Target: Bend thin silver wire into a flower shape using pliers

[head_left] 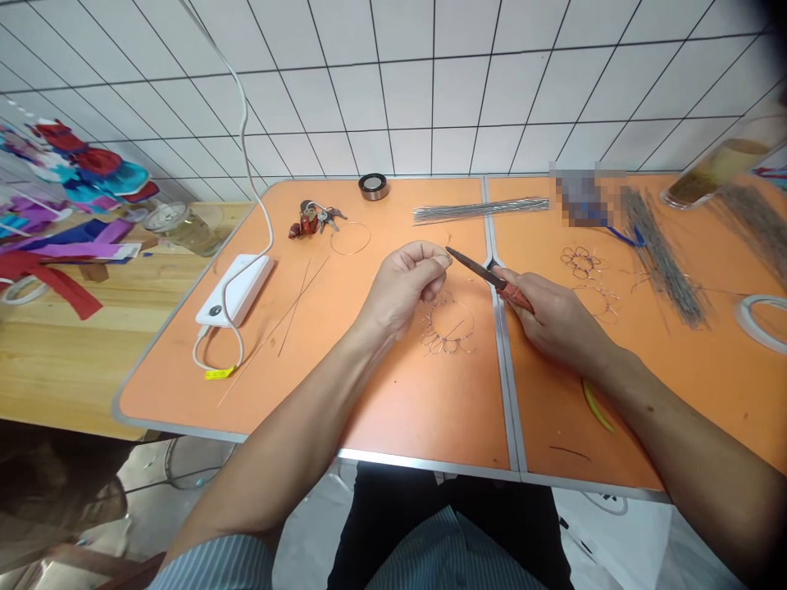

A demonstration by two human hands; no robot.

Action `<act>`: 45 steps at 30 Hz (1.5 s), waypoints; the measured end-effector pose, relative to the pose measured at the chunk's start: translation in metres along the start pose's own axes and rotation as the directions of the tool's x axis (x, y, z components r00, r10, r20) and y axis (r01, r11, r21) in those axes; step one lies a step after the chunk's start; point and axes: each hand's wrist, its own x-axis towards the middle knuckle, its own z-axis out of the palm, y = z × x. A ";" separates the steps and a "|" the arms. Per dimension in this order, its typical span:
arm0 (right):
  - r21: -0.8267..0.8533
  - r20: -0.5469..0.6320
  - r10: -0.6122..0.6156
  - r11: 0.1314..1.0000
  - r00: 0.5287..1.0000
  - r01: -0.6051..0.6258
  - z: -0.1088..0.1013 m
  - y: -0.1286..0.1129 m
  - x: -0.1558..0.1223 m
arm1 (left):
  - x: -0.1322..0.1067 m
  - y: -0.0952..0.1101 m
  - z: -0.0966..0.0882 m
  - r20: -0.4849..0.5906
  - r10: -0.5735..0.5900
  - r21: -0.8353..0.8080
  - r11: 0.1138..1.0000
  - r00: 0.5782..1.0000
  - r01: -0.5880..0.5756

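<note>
My left hand (409,279) is closed in a pinch at the table's middle, with a bit of thin wire at its fingertips; most of it is hidden. My right hand (544,307) grips scissors (476,266) with red-wrapped handles, their dark blade pointing left, its tip close to my left fingertips. Below my left hand lies a ring of looped copper-coloured wire (448,348). To the right of my right hand are a small flower-shaped wire ring (581,262) and another looped wire piece (606,303).
On the orange folding table (424,418) are a bundle of straight wires (479,211), a thicker wire bundle (667,262), a tape roll (373,187), keys (316,219), a white power bank (234,288) with a cable, and a white ring (762,322). A glass cup (707,176) stands back right.
</note>
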 end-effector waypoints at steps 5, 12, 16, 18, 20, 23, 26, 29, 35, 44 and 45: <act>-0.006 -0.010 0.011 1.000 1.000 -0.012 0.001 0.000 -0.001 | -0.004 0.003 0.003 -0.053 0.050 0.097 0.994 0.997 -0.045; -0.001 -0.020 -0.001 1.000 1.000 0.001 0.000 -0.001 0.000 | -0.005 0.000 0.003 -0.100 0.132 0.186 0.976 0.986 -0.112; -0.008 -0.020 0.000 1.000 1.000 0.000 -0.001 -0.001 0.000 | -0.005 0.001 0.004 -0.086 0.141 0.187 0.975 0.986 -0.123; -0.009 -0.020 -0.003 1.000 1.000 0.003 -0.001 -0.002 0.000 | -0.006 0.002 0.005 -0.085 0.128 0.175 0.978 0.988 -0.112; -0.014 -0.016 -0.005 1.000 1.000 0.005 -0.002 -0.003 0.001 | -0.007 0.002 0.005 -0.082 0.113 0.160 0.982 0.990 -0.099; -0.014 -0.014 -0.008 1.000 1.000 0.008 -0.003 -0.004 0.001 | -0.007 0.003 0.006 -0.074 0.094 0.133 0.988 0.993 -0.084; -0.003 -0.019 -0.019 1.000 1.000 0.019 -0.003 -0.004 0.001 | -0.007 0.002 0.006 -0.069 0.060 0.102 0.993 0.996 -0.053; -0.016 -0.019 -0.033 0.999 0.999 0.033 -0.003 -0.004 0.001 | -0.006 0.002 0.005 -0.050 0.026 0.060 0.998 0.998 -0.023; -0.046 -0.037 -0.066 0.997 0.997 0.064 -0.002 -0.002 0.000 | -0.004 0.000 0.003 0.000 -0.081 0.013 0.997 0.997 0.081; -0.034 -0.022 -0.083 0.996 0.996 0.082 -0.005 -0.003 0.001 | 0.000 -0.001 -0.004 0.127 -0.256 -0.131 0.953 0.958 0.272; -0.039 -0.016 -0.085 0.996 0.996 0.084 -0.005 -0.003 0.001 | 0.000 -0.002 -0.005 0.137 -0.276 -0.153 0.943 0.951 0.296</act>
